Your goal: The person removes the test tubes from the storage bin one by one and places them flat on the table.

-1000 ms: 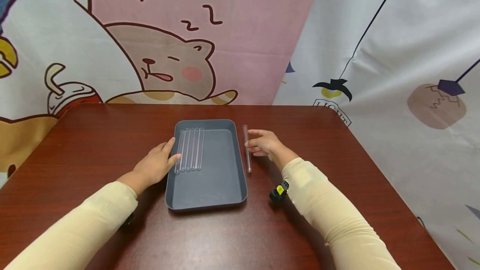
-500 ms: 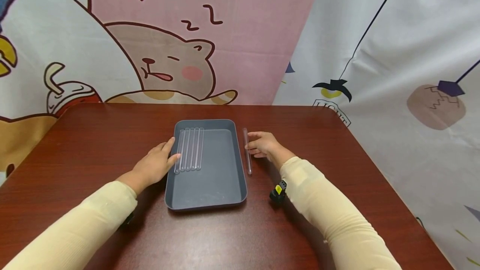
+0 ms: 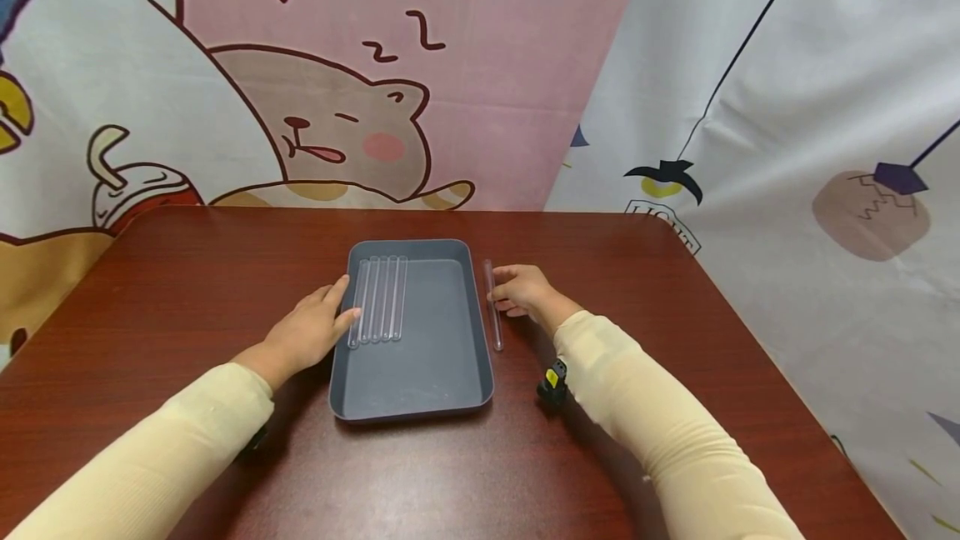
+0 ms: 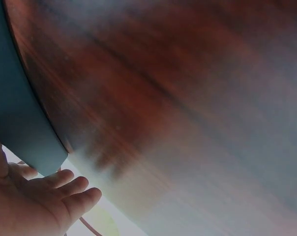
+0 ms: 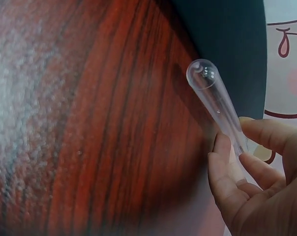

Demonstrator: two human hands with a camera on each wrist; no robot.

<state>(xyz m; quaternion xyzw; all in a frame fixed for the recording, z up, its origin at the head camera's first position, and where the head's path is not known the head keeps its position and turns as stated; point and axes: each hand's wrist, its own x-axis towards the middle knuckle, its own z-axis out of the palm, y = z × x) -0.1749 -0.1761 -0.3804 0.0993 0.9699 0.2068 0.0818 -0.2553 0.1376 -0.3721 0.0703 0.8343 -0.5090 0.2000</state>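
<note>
Watching remotely, I see right hand [image 3: 523, 290] pinching a clear tube [image 5: 217, 103] just right of the tray [image 3: 431, 357], long axis near-parallel; left hand [image 3: 306, 332] sits fingers-spread opposite.

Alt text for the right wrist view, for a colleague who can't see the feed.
The right hand pinches a clear tube, whose near end points toward the picture's upper left. Behind are a red-brown wood-grain table and the dark side of a tray, with a printed cloth at the right edge.

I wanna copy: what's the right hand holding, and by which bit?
The right hand pinches a clear test tube near its middle.
</note>
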